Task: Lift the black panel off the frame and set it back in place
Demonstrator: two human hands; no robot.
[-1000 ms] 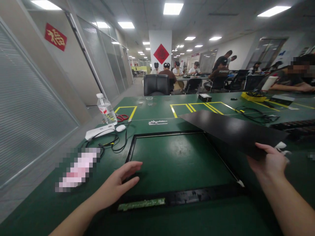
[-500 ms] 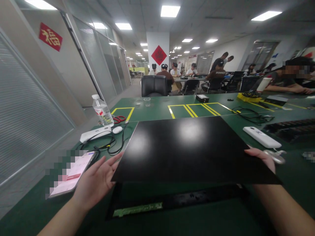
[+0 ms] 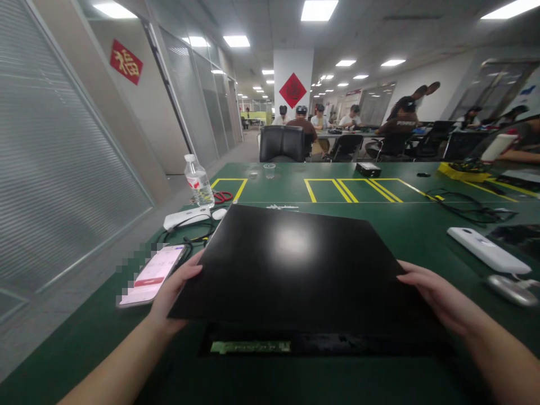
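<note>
A glossy black display panel [image 3: 278, 281] lies tilted across both my hands, above the green table, reflecting a ceiling lamp. My left hand [image 3: 175, 287] grips its left edge, thumb on top and the other fingers mostly hidden underneath. On the opposite edge, my right hand [image 3: 439, 295] is closed the same way, thumb on the face. Below the panel's near edge a green circuit board [image 3: 251, 346] shows on a dark strip, the rest covered by the panel. Just left of my left hand lies a phone [image 3: 156, 275] with a lit, partly blurred screen.
At the left stand a water bottle [image 3: 199, 183], red-handled scissors [image 3: 223, 197], a white device [image 3: 187, 217] and cables. To the right lie a white power bank [image 3: 487, 249], a silver mouse-like object [image 3: 511, 290] and black cables [image 3: 468, 205]. Several people sit farther back.
My view has turned left. The panel has come lower and nearer, covering more of the dark strip. My left fingers, formerly spread beside the edge, now close on it.
</note>
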